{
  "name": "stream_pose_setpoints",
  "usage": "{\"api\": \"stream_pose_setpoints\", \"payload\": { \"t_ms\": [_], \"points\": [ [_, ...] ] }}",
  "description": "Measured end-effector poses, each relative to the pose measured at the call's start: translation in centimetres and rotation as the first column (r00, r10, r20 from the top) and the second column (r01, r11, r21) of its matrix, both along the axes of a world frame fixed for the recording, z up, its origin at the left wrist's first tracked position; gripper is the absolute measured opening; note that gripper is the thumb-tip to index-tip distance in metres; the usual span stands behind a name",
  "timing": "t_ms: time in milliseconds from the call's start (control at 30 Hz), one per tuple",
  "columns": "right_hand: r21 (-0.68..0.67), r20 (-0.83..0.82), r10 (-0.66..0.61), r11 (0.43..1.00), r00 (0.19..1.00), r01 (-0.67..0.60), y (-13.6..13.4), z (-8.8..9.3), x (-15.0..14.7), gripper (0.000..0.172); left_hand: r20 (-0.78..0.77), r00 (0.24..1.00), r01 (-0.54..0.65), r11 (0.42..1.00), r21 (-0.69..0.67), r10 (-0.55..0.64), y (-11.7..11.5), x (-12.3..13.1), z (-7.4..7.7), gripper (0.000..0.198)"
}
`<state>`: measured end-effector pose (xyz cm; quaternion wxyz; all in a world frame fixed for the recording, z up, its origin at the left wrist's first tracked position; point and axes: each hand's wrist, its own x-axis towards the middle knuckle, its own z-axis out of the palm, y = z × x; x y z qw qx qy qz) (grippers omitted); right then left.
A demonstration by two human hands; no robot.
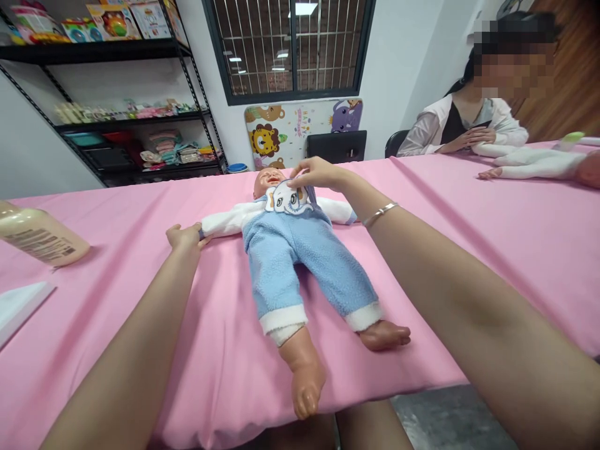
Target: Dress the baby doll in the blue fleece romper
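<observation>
Doll (pixel 284 234) lies face up on the pink-covered worktop (pixel 215 300). Left hand (pixel 186 237): fingers clamped on the sleeve end (pixel 218 224). Right hand (pixel 319 173): fingers bent at the bib (pixel 287 200), grip cannot be told. Judged light, soft-clothed, firm-footed; hold at torso.

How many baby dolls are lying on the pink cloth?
2: the baby doll in blue fleece overalls, front centre; the baby doll in white clothing, far right, cut off by the frame.

Doll (pixel 285 240) partly behind right hand (pixel 317 172)
</observation>
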<state>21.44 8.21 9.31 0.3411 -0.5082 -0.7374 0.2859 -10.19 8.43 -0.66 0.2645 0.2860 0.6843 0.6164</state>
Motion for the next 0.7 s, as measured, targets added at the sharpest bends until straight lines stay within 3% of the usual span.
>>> {"api": "stream_pose_setpoints", "payload": {
  "t_ms": [67,133,200,267,333,400,500,567,700],
  "points": [
    [-0.060,-0.090,-0.020,0.998,0.996,0.015,-0.6,-1.4,2.1,0.025,-0.263,0.960,-0.127,0.988,-0.089,0.100,-1.2,0.7,0.7,0.052],
    [-0.151,-0.138,-0.036,0.988,0.990,0.015,-1.2,-4.0,3.7,0.025,-0.485,0.860,-0.171,0.985,0.019,0.159,-2.4,1.5,1.4,0.056],
    [-0.252,-0.164,-0.041,0.968,0.986,-0.002,-1.9,-7.0,4.5,0.022,-0.637,0.761,-0.004,0.983,0.183,0.122,-3.1,2.7,1.7,0.046],
    [-0.272,-0.216,-0.026,0.962,0.976,-0.035,-2.6,-9.6,4.6,0.033,-0.708,0.693,0.340,0.927,0.156,-0.135,-3.3,4.1,1.3,0.031],
    [-0.226,-0.322,0.000,0.971,0.947,-0.077,-3.2,-11.0,4.1,0.038,-0.644,0.607,0.630,0.776,0.034,-0.466,-3.0,5.7,0.5,0.029],
    [-0.211,-0.408,0.013,0.971,0.913,-0.108,-3.7,-11.3,3.6,0.040,-0.581,0.522,0.765,0.644,-0.005,-0.625,-2.6,7.0,-0.5,0.033],
    [-0.317,-0.442,-0.016,0.938,0.897,-0.139,-4.1,-10.7,3.8,0.044,-0.529,0.495,0.824,0.566,0.033,-0.689,-2.3,7.3,-1.2,0.040],
    [-0.384,-0.464,-0.006,0.903,0.886,-0.195,-4.1,-10.4,4.8,0.045,-0.479,0.472,0.848,0.530,0.017,-0.740,-2.5,6.3,-0.9,0.043],
    [-0.375,-0.460,0.227,0.827,0.858,-0.420,-4.0,-10.8,7.0,0.039,-0.400,0.339,0.890,0.428,-0.156,-0.852,-3.0,4.0,0.7,0.040]
  ]
}}
